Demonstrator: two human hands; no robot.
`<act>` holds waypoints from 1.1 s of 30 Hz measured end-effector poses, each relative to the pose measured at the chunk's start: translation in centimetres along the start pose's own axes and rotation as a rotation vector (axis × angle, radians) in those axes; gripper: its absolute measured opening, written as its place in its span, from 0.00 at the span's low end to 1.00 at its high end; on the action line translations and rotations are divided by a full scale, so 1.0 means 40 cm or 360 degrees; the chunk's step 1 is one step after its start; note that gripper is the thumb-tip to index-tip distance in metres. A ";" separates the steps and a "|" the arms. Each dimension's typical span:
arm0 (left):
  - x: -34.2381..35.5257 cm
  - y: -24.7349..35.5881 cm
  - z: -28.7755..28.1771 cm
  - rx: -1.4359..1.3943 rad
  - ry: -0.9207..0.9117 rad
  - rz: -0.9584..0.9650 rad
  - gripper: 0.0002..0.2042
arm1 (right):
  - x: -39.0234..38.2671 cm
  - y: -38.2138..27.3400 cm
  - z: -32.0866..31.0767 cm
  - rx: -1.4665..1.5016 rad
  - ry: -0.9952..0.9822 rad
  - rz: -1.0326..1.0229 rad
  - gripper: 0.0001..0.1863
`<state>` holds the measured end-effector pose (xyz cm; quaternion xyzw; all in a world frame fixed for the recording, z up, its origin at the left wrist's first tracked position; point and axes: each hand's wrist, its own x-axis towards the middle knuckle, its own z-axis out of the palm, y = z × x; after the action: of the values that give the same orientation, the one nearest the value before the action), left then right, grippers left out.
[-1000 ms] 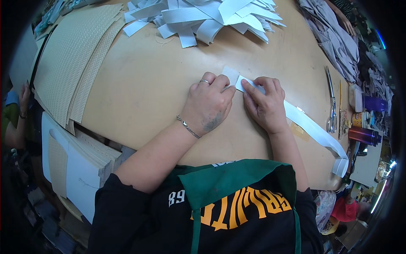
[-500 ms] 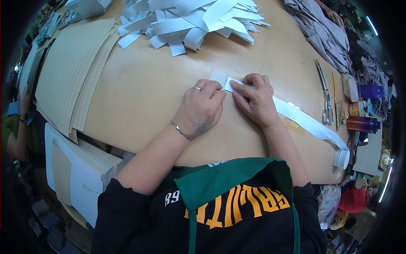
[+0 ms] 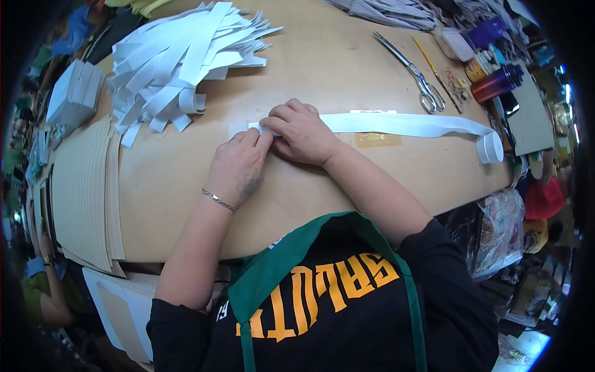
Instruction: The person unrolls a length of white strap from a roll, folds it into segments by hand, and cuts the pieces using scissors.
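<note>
The right hand point(image 3: 304, 135) is closed over the white band point(image 3: 403, 124) near its left end, and the left hand point(image 3: 238, 167) meets it there, fingers bunched at the band's near edge; whether these grip the band cannot be told, as the knuckles hide the tips. A pale square point(image 3: 237, 129) shows just beyond the band's left end. From the right hand the band runs rightward along the table point(image 3: 297, 198) to a loose coil point(image 3: 490, 147) at its right end. Brown tape point(image 3: 378, 141) lies against the band's near edge. Beyond the band's right half are scissors point(image 3: 412, 74) and a thin yellow stick point(image 3: 427, 59), with a tumbler point(image 3: 496, 84), a tub point(image 3: 455, 44) and grey cloth point(image 3: 384, 13) farther off. Beyond the band's left end a heap of white strips point(image 3: 180, 62) crowds the table; left of the band are a white block point(image 3: 74, 93) and woven sheets point(image 3: 83, 192).
</note>
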<state>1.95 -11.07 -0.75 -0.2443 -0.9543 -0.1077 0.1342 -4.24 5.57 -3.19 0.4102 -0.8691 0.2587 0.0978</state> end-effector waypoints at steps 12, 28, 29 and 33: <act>0.021 -0.007 -0.029 0.0101 -0.0365 -0.0035 0.10 | -0.167 0.116 -0.193 -0.0092 -0.0173 0.0149 0.09; 0.075 -0.011 -0.051 0.0197 -0.0704 0.0145 0.15 | -0.106 0.022 -0.074 -0.0184 0.0090 0.0038 0.08; 0.076 -0.020 -0.043 0.0149 -0.0597 0.0193 0.14 | -0.097 0.034 -0.056 -0.0113 0.0069 0.0047 0.08; 0.102 -0.040 -0.020 -0.0007 -0.0535 0.0192 0.13 | -0.077 0.045 -0.056 -0.0028 -0.0065 0.0056 0.08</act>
<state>-2.14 -10.89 1.06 -0.3158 -0.9467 -0.0592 -0.0215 -3.75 9.76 -3.12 0.3992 -0.8802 0.2443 0.0791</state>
